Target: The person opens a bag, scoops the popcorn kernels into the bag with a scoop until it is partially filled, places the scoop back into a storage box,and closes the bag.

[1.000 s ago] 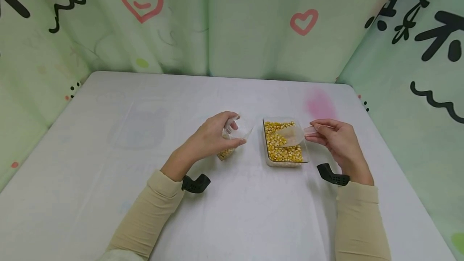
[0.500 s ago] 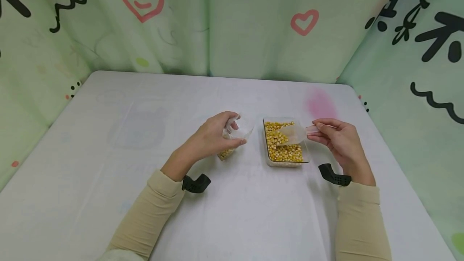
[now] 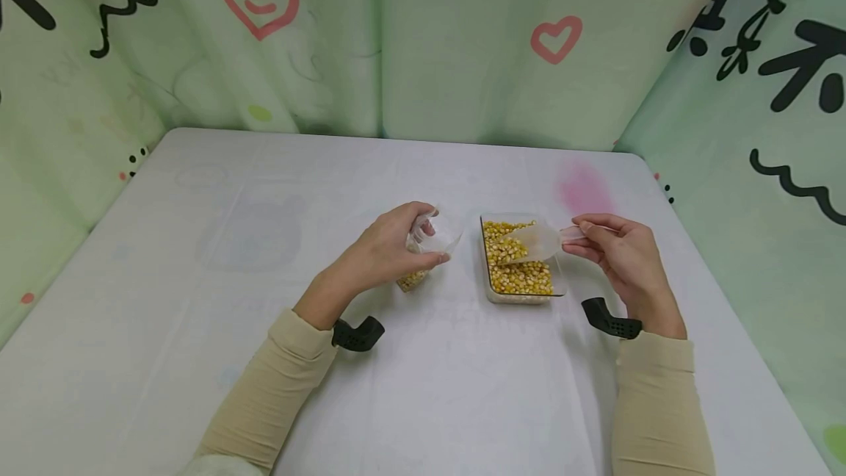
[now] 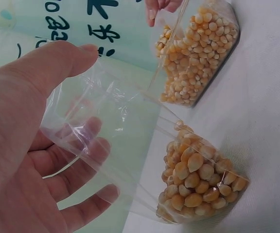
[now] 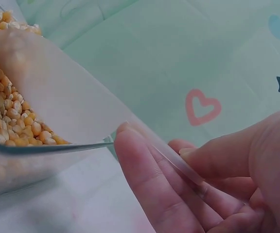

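Observation:
A clear plastic bag (image 4: pixel 125 111) has corn kernels (image 4: pixel 198 179) gathered at its bottom, which is on the table. My left hand (image 3: pixel 390 243) holds the bag's mouth spread, thumb at one side of the rim and fingers curled at the other. To its right stands a clear rectangular container (image 3: pixel 520 299) of yellow corn kernels (image 3: pixel 512 281). My right hand (image 3: pixel 617 255) pinches the thin handle of a translucent scoop (image 3: pixel 543 242) between thumb and fingers. The scoop's blade lies among the kernels, with some of them on it. In the right wrist view, the fingers (image 5: pixel 140 170) are right at the container's rim (image 5: pixel 47 148).
A white cloth covers the table (image 3: pixel 423 388). Green curtains (image 3: pixel 449 57) with hearts and black lettering hang behind it and along both sides. Black wrist mounts (image 3: pixel 358 334) sit on both forearms.
My right hand has drawn the scoop slightly to the right through the kernels, and more kernels now show on its blade. The left hand and bag have stayed in place.

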